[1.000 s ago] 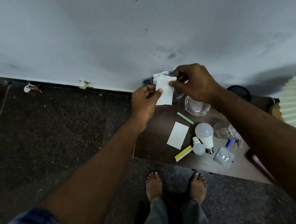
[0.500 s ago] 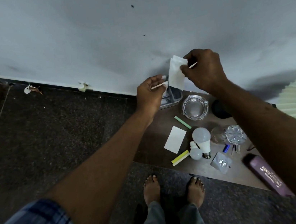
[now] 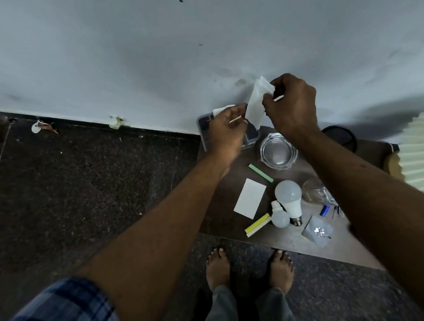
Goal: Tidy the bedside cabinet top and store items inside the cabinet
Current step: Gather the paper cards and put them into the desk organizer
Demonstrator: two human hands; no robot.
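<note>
Your right hand (image 3: 291, 104) pinches a thin, creased white paper sheet (image 3: 256, 106); your left hand (image 3: 224, 131) grips its lower edge and a slim white stick (image 3: 236, 120).

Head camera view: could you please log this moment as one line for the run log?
left hand: pinches thin white stick | right hand: holds white paper | cabinet top: bulbs, glass ashtray remain

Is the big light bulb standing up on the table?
No, the big light bulb lies on its side on the cabinet top, beside a smaller bulb.
</note>
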